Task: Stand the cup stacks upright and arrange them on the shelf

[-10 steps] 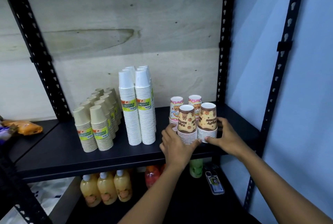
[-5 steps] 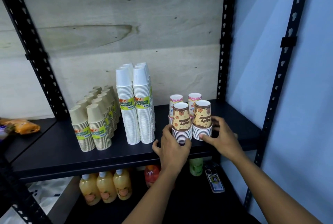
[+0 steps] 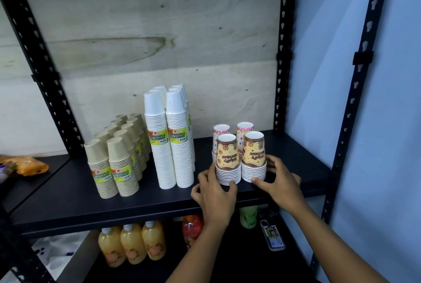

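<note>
Two short stacks of brown-and-yellow printed cups stand upside down near the front of the black shelf. My left hand curls round the base of the left stack, thumb at its front. The right stack has my right hand cupped round its base. Behind them stand two pink dotted cup stacks. To the left are tall white cup stacks and rows of beige cup stacks, all upright.
Black slotted uprights frame the shelf; a blue wall is at the right. An orange packet lies on the neighbouring shelf at left. Below sit juice bottles, a red bottle, a green bottle and a phone.
Both hands have slid the two brown printed stacks a little back and left on the shelf, keeping them side by side; the other stacks have not moved.
</note>
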Available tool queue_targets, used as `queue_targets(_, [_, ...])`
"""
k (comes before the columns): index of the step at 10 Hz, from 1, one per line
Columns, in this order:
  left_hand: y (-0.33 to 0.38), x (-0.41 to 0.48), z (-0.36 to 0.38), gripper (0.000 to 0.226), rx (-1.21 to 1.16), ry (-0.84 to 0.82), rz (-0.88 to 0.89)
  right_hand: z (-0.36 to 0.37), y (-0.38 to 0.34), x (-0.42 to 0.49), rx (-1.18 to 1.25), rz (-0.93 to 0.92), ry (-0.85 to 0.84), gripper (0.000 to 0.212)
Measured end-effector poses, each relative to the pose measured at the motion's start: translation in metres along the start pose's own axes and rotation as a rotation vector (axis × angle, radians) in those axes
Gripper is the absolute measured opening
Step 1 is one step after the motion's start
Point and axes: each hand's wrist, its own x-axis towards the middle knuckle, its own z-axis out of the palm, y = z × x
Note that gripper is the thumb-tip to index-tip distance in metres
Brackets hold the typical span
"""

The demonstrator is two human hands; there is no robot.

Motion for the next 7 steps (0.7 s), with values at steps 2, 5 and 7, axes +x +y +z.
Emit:
queue_targets(2, [-0.001,0.0,0.002,0.073,0.007,-0.009,-0.002,0.002,0.003,0.001,-0.034,0.016,-0.003,0.073])
queue_targets(5, [0.005,0.003,-0.003,0.079,0.006,-0.045,-0.095,0.0,-0.002,0.002,-0.039,0.05,-0.027,0.081])
queue_targets(7, [0.019,0.017,-0.02,0.087,-0.063,-0.201,-0.193,-0.003,-0.011,0.013,0.096,0.208,-0.032,0.101])
